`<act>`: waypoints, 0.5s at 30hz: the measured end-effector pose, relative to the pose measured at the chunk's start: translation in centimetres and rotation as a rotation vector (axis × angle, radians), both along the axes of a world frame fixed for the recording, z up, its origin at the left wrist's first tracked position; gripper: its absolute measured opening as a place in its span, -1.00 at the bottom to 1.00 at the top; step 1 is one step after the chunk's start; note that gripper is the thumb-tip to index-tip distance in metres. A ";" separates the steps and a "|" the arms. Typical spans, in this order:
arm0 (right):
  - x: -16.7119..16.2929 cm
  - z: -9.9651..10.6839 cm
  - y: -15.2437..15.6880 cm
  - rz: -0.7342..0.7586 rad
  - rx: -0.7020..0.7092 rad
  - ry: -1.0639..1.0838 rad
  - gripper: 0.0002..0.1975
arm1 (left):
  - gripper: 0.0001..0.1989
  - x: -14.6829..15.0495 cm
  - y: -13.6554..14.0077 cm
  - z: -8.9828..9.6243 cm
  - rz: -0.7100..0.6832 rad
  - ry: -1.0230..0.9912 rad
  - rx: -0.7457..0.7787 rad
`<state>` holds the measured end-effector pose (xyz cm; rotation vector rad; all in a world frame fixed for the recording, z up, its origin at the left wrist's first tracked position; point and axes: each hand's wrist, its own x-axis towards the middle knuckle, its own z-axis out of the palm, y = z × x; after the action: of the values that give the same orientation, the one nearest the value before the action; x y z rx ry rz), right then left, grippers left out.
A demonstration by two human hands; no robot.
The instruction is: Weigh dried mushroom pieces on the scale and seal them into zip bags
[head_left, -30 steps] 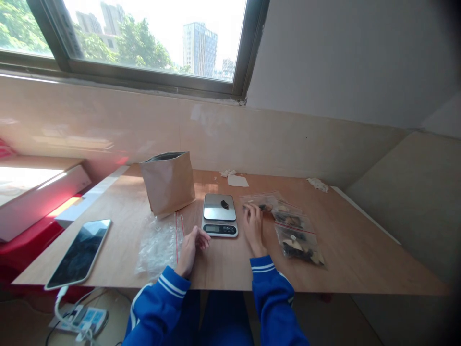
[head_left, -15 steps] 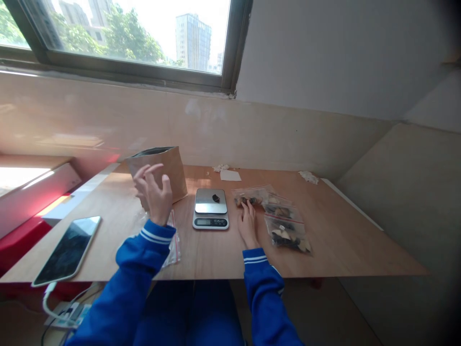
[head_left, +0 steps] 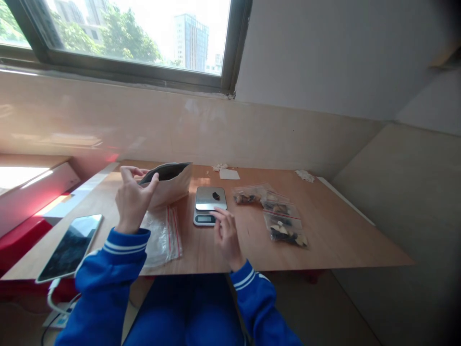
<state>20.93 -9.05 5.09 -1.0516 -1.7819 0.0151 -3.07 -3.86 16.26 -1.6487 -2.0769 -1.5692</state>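
Note:
My left hand (head_left: 133,199) grips the left side of the open top of a brown paper bag (head_left: 175,187), thumb at its rim. The bag leans toward me, its dark inside showing. My right hand (head_left: 227,235) is at the front right of a kitchen scale (head_left: 201,204), fingers loosely apart and holding nothing; they cover part of its button panel. Whether the fingertips press it, I cannot tell. A small dark piece (head_left: 215,195) lies on the scale's steel plate. Clear zip bags (head_left: 160,242) lie flat below the paper bag.
Several zip bags with dark and pale pieces (head_left: 286,233) lie on the right of the wooden table (head_left: 342,240). A phone (head_left: 70,250) on a white cable is at the left. At the back are a white card (head_left: 229,174) and crumpled tissue (head_left: 305,176).
My left hand has moved left and taken hold of the paper bag's rim, tilting the bag toward me. My right hand has left the filled zip bags and come to the scale's front.

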 end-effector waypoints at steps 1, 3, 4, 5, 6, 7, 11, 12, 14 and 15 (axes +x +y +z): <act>-1.6 1.2 -0.9 0.062 0.031 -0.021 -0.59 | -0.57 0.3 -1.1 -0.2 -0.002 0.009 -0.020; -4.4 3.3 -2.0 0.178 0.054 -0.119 -0.52 | -0.64 0.7 -2.9 -0.6 -0.097 0.020 -0.066; -5.5 4.1 -2.1 0.203 0.059 -0.166 -0.50 | -0.66 0.7 -3.5 -0.9 -0.172 0.019 -0.091; -6.5 4.7 -2.2 0.223 0.060 -0.215 -0.47 | -0.68 0.6 -3.9 -1.2 -0.252 0.022 -0.115; -7.2 5.1 -2.1 0.232 0.060 -0.256 -0.46 | -0.67 0.5 -4.2 -1.4 -0.319 0.031 -0.131; -7.8 5.2 -1.9 0.238 0.060 -0.285 -0.46 | -0.67 0.2 -4.4 -1.7 -0.364 0.046 -0.137; -8.5 4.9 -1.8 0.234 0.007 -0.277 -0.55 | -0.71 -0.8 -4.9 -2.8 -0.373 0.077 -0.073; -8.4 4.8 -1.9 0.219 -0.029 -0.272 -0.60 | -0.72 -1.0 -5.0 -3.1 -0.360 0.062 -0.050; -8.2 4.8 -1.8 0.169 -0.132 -0.289 -0.67 | -0.74 -0.9 -5.3 -3.7 -0.350 0.033 -0.018; -8.1 5.0 -1.6 0.150 -0.193 -0.307 -0.70 | -0.75 -0.7 -5.5 -4.0 -0.357 0.027 -0.006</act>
<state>12.84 -10.65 10.04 -1.0991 -2.1697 0.1263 -3.81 -9.37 12.22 -2.1241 -1.8513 -1.6161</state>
